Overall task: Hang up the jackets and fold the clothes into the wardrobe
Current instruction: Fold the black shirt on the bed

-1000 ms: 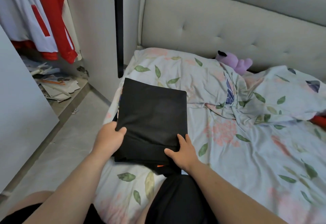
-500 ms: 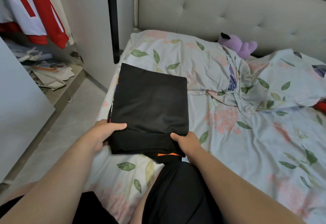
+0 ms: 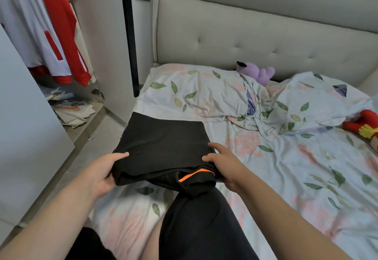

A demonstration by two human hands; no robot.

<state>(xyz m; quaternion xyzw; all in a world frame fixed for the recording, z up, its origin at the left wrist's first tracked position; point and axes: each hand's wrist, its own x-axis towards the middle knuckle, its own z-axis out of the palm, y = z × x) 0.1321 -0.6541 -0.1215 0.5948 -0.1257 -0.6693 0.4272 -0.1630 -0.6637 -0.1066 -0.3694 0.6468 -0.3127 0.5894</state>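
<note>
A folded black garment (image 3: 163, 143) with an orange stripe at its near edge is lifted off the bed at its near end. My left hand (image 3: 104, 171) grips its near left corner, thumb on top and fingers underneath. My right hand (image 3: 223, 163) holds the near right edge, thumb and fingers over the top. The open wardrobe (image 3: 102, 34) stands at the left, with red and white jackets (image 3: 51, 34) hanging inside.
The bed (image 3: 286, 167) has a floral sheet and a pillow (image 3: 194, 96) by the padded headboard. A purple plush toy (image 3: 257, 73) and a red toy (image 3: 362, 124) lie on it. Papers (image 3: 71, 110) litter the wardrobe floor. A white door panel (image 3: 26, 126) stands at the left.
Both hands have taken hold of the garment's near edge and raised it off the bed. The view has tilted up, showing more wardrobe and headboard.
</note>
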